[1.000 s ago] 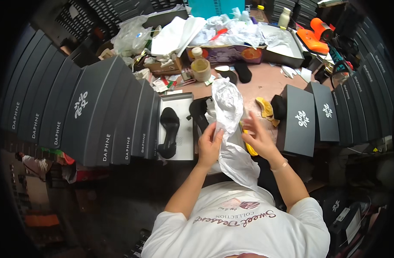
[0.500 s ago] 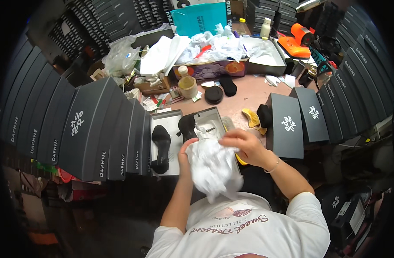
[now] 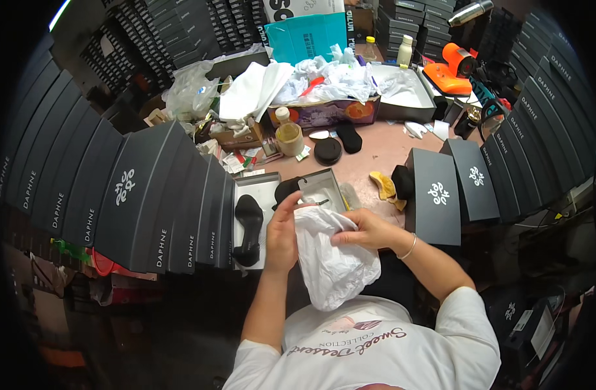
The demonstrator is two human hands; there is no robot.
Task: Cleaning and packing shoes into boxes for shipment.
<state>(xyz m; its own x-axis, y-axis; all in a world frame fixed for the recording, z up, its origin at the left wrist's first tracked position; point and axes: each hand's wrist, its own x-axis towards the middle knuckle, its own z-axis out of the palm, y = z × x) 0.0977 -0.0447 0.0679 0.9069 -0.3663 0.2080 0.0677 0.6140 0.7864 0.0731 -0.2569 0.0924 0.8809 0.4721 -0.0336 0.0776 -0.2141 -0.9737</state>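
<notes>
A row of black shoeboxes [image 3: 148, 201] stands on end at the left. Beside it, a black high-heeled shoe [image 3: 249, 229] lies in an open box [image 3: 266, 188]. The left hand [image 3: 282, 235] grips the left edge of a crumpled white tissue sheet [image 3: 330, 257], fingers curled around it. The right hand [image 3: 366, 229] pinches the same sheet from the right, above the person's lap. Further right sits a closed black box [image 3: 434, 198].
</notes>
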